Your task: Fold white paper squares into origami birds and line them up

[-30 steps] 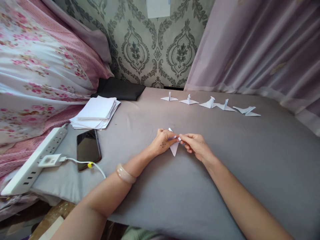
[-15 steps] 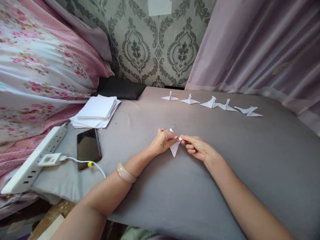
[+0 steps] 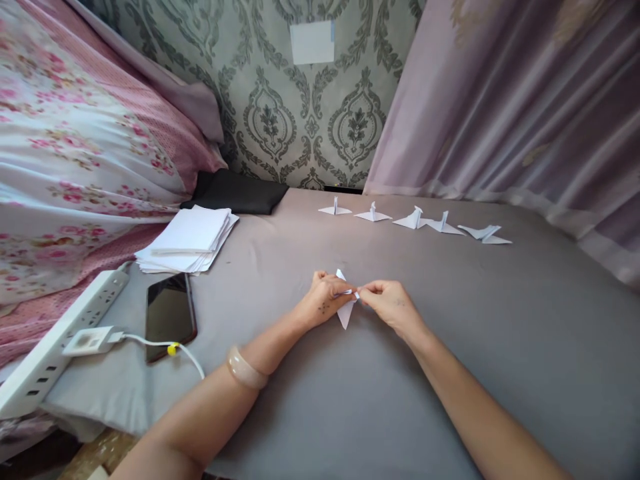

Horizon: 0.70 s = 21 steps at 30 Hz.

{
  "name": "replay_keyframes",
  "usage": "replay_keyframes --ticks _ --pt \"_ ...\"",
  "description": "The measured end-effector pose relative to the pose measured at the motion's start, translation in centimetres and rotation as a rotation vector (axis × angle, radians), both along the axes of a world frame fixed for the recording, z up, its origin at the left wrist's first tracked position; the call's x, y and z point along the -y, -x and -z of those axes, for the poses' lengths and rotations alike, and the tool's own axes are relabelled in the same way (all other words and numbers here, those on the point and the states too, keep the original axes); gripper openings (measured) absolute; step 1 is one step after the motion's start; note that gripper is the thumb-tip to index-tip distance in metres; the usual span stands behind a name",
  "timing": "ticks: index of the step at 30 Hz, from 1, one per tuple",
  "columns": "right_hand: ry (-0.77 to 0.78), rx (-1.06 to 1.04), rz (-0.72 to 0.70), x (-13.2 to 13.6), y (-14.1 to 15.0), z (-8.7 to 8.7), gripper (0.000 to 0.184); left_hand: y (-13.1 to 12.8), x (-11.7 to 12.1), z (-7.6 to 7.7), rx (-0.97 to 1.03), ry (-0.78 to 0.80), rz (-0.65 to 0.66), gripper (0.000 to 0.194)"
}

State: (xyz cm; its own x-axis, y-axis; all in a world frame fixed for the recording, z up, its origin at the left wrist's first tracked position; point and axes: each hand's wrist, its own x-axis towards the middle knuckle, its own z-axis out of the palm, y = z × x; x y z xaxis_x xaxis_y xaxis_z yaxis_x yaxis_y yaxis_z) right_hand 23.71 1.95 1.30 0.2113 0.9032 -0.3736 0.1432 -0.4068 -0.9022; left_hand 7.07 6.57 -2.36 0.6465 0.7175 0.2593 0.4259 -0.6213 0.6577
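Observation:
A small white origami crane (image 3: 345,316) is between my hands, just above or on the grey cloth; its wings point toward and away from me. My left hand (image 3: 325,298) is closed around its body, thumb and fingers pinching the middle. With thumb and forefinger my right hand (image 3: 390,301) pinches the narrow tip on the crane's right side. The fingers hide much of the folded middle. Several finished-looking paper cranes (image 3: 373,215) stand in a row farther back, wings spread.
Left of my hands lie a stack of white paper (image 3: 193,230), a black phone (image 3: 171,317) and a white power strip (image 3: 45,363) with a charger (image 3: 89,341) and cable. A black folded item (image 3: 240,191) rests at the back, near the patterned wall. Curtains hang at both sides.
My right hand has turned over, its back now facing up, still pinching the crane's tip. My left hand keeps its hold. The whole view has tilted up slightly.

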Motion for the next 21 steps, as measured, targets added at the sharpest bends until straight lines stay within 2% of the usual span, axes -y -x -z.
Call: replay_keyframes --ticks 3,6,11,17,21 --pt "0.004 -0.061 0.002 0.0 0.2 -0.2 0.009 0.0 0.0 0.2 0.014 -0.019 0.004 0.014" --pt "0.081 -0.212 -0.019 -0.3 0.0 0.2 0.015 0.0 -0.1 0.4 0.021 -0.025 -0.020 0.018" --pt "0.162 -0.451 -0.046 -0.8 -0.5 1.1 0.014 0.1 -0.1 0.3 0.001 0.045 -0.046 0.024" --pt "0.157 -0.511 -0.037 -0.8 -0.6 1.4 0.011 0.1 0.1 -0.4 0.009 0.108 0.005 0.024" --pt "0.177 -0.522 -0.031 -0.8 -0.6 1.5 0.011 0.0 0.1 -0.6 0.002 0.100 -0.035 0.019"
